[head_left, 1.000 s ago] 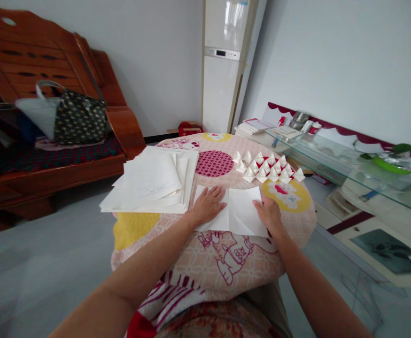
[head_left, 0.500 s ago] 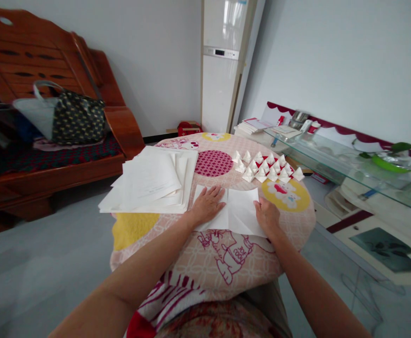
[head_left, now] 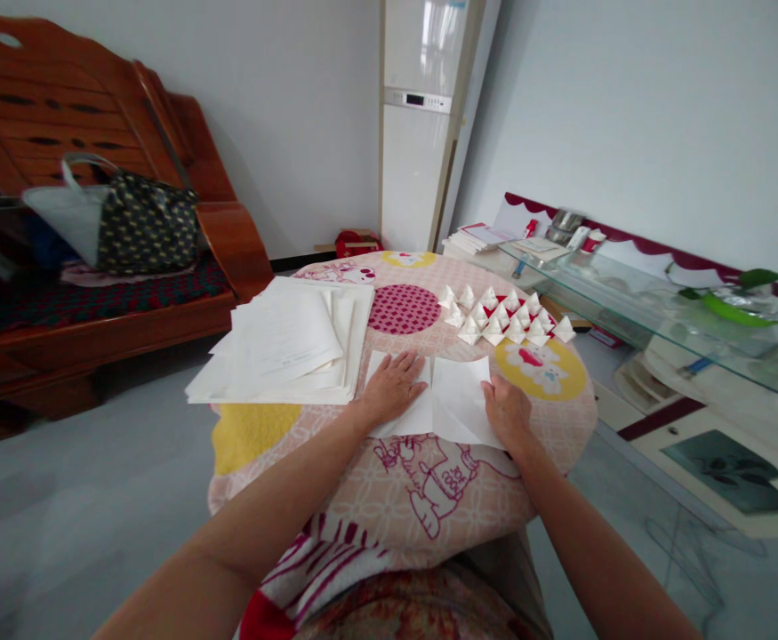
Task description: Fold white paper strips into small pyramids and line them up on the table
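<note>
A white sheet of paper (head_left: 459, 400) with a crease down its middle lies on the round, cloth-covered table (head_left: 495, 511) in front of me. My left hand (head_left: 395, 389) rests flat on the sheet's left half, fingers stretched out. At the right edge, my right hand (head_left: 507, 411) pinches the paper, its thumb on top and the other fingers partly hidden. Beyond the sheet stand several small folded paper pyramids (head_left: 493, 331) in rows, some over a red patch. To the left is a stack of white paper (head_left: 275, 342), its top sheets spread unevenly.
A glass-topped cabinet (head_left: 655, 311) stands close on the right, holding cups, papers and a green bowl (head_left: 739, 308). On the left, a wooden bench (head_left: 228, 249) carries a dark patterned bag (head_left: 148, 222). A tall white air conditioner (head_left: 415, 169) is in the corner.
</note>
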Demonstrator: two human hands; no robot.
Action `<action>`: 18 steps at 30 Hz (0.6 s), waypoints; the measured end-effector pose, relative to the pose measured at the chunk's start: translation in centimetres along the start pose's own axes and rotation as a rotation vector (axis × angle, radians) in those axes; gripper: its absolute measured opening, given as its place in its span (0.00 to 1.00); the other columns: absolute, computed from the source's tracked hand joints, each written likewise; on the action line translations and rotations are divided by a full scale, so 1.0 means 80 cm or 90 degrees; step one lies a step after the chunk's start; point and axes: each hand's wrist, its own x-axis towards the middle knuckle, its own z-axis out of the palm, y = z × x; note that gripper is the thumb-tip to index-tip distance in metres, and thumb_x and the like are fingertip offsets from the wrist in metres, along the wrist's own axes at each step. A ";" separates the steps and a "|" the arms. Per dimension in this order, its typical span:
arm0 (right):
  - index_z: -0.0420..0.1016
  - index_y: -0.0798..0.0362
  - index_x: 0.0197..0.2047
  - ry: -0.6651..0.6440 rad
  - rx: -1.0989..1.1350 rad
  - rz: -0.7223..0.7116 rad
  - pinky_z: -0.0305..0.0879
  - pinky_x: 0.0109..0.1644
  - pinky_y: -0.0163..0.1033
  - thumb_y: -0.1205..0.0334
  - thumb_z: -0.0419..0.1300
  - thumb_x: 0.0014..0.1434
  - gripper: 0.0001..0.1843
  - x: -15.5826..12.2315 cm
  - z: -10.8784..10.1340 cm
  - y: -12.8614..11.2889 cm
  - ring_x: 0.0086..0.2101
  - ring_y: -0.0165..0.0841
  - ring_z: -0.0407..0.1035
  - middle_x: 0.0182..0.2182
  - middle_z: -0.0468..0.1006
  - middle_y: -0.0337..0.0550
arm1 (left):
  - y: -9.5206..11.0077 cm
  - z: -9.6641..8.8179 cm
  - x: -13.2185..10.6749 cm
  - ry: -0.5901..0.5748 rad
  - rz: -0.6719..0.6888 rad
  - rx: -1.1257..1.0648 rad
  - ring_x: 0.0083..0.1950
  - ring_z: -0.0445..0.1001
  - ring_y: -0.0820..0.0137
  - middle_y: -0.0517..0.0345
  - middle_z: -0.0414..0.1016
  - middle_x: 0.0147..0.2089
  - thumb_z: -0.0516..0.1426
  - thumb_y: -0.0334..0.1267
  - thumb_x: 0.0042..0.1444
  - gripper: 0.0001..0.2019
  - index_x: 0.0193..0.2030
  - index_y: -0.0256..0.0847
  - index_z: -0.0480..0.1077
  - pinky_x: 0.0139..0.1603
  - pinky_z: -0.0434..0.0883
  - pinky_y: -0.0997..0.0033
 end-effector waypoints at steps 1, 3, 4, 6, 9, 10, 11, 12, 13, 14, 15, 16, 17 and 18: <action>0.79 0.57 0.47 0.001 -0.001 0.001 0.59 0.38 0.38 0.58 0.51 0.73 0.17 0.001 -0.001 0.001 0.41 0.41 0.77 0.40 0.83 0.54 | -0.001 0.000 0.001 0.008 0.001 -0.002 0.76 0.56 0.56 0.41 0.56 0.76 0.45 0.46 0.72 0.28 0.73 0.35 0.58 0.76 0.55 0.47; 0.79 0.57 0.47 0.007 -0.006 0.006 0.59 0.39 0.39 0.58 0.50 0.73 0.18 0.006 -0.003 0.003 0.42 0.42 0.77 0.40 0.83 0.54 | -0.001 -0.002 0.003 0.020 0.013 -0.005 0.76 0.57 0.57 0.41 0.58 0.75 0.46 0.45 0.72 0.27 0.73 0.35 0.58 0.76 0.55 0.49; 0.79 0.57 0.47 0.012 -0.010 0.011 0.60 0.39 0.39 0.58 0.50 0.73 0.18 0.009 -0.003 0.005 0.42 0.42 0.77 0.40 0.83 0.55 | -0.001 -0.002 0.004 0.022 0.023 -0.007 0.76 0.57 0.58 0.41 0.58 0.75 0.46 0.45 0.72 0.27 0.73 0.35 0.58 0.77 0.54 0.50; 0.78 0.58 0.48 0.022 -0.014 0.017 0.60 0.40 0.40 0.58 0.49 0.74 0.18 0.016 -0.004 0.008 0.42 0.43 0.76 0.41 0.82 0.56 | 0.000 -0.003 0.006 0.017 0.044 -0.012 0.77 0.56 0.60 0.42 0.59 0.75 0.45 0.45 0.72 0.27 0.73 0.36 0.58 0.77 0.53 0.52; 0.78 0.58 0.49 0.032 -0.010 0.022 0.61 0.41 0.41 0.58 0.48 0.74 0.19 0.028 -0.004 0.013 0.42 0.44 0.76 0.42 0.82 0.58 | 0.004 -0.003 0.006 -0.001 0.065 -0.019 0.77 0.55 0.61 0.44 0.57 0.76 0.44 0.48 0.72 0.28 0.73 0.37 0.58 0.77 0.53 0.53; 0.78 0.58 0.49 0.035 -0.008 0.026 0.61 0.41 0.41 0.58 0.48 0.74 0.19 0.031 -0.004 0.014 0.42 0.44 0.76 0.42 0.82 0.58 | 0.005 -0.003 0.005 -0.009 0.069 -0.019 0.77 0.55 0.60 0.44 0.57 0.76 0.43 0.49 0.73 0.28 0.74 0.38 0.57 0.77 0.53 0.52; 0.78 0.58 0.49 0.038 -0.003 0.030 0.61 0.41 0.41 0.58 0.48 0.74 0.19 0.034 -0.004 0.015 0.42 0.44 0.76 0.42 0.82 0.58 | 0.006 -0.002 0.004 -0.017 0.072 -0.018 0.77 0.55 0.59 0.44 0.56 0.76 0.43 0.50 0.72 0.29 0.74 0.38 0.56 0.76 0.53 0.51; 0.78 0.58 0.48 0.040 0.004 0.035 0.60 0.41 0.41 0.58 0.48 0.73 0.19 0.036 -0.004 0.016 0.42 0.44 0.76 0.42 0.82 0.57 | 0.007 -0.001 0.003 -0.027 0.074 -0.015 0.77 0.54 0.58 0.44 0.56 0.77 0.43 0.51 0.72 0.29 0.74 0.39 0.56 0.76 0.53 0.49; 0.79 0.58 0.47 0.042 0.017 0.039 0.60 0.41 0.41 0.58 0.48 0.73 0.19 0.037 -0.004 0.017 0.42 0.44 0.75 0.41 0.82 0.56 | 0.008 0.000 0.002 -0.036 0.075 -0.013 0.77 0.54 0.57 0.44 0.55 0.77 0.44 0.52 0.72 0.30 0.75 0.39 0.55 0.76 0.53 0.48; 0.79 0.58 0.47 0.046 0.035 0.043 0.60 0.40 0.40 0.57 0.48 0.73 0.20 0.037 -0.004 0.018 0.42 0.43 0.75 0.41 0.82 0.55 | 0.008 0.001 0.001 -0.044 0.076 -0.012 0.78 0.53 0.57 0.44 0.54 0.77 0.44 0.52 0.72 0.30 0.75 0.40 0.55 0.76 0.53 0.47; 0.79 0.58 0.47 0.050 0.055 0.047 0.60 0.40 0.40 0.56 0.49 0.73 0.20 0.037 -0.004 0.020 0.42 0.42 0.75 0.41 0.82 0.55 | 0.008 0.002 0.001 -0.050 0.076 -0.011 0.78 0.53 0.56 0.44 0.54 0.77 0.44 0.53 0.72 0.31 0.75 0.40 0.54 0.76 0.52 0.47; 0.79 0.58 0.47 0.056 0.074 0.051 0.59 0.39 0.40 0.55 0.50 0.72 0.20 0.036 -0.004 0.021 0.41 0.42 0.75 0.40 0.82 0.54 | 0.008 0.002 0.000 -0.053 0.075 -0.011 0.78 0.52 0.56 0.44 0.53 0.78 0.44 0.53 0.72 0.31 0.75 0.40 0.54 0.76 0.52 0.47; 0.79 0.58 0.47 0.062 0.088 0.056 0.59 0.39 0.39 0.54 0.50 0.71 0.20 0.035 -0.003 0.022 0.41 0.41 0.74 0.40 0.82 0.54 | 0.008 0.003 0.000 -0.054 0.074 -0.012 0.78 0.52 0.56 0.44 0.52 0.78 0.44 0.53 0.72 0.31 0.75 0.40 0.54 0.76 0.52 0.47; 0.80 0.58 0.47 0.064 0.095 0.059 0.58 0.38 0.39 0.54 0.51 0.71 0.19 0.033 -0.003 0.023 0.40 0.41 0.74 0.39 0.82 0.53 | 0.007 0.003 0.000 -0.054 0.074 -0.012 0.78 0.52 0.56 0.44 0.52 0.78 0.43 0.53 0.72 0.31 0.76 0.40 0.54 0.76 0.52 0.47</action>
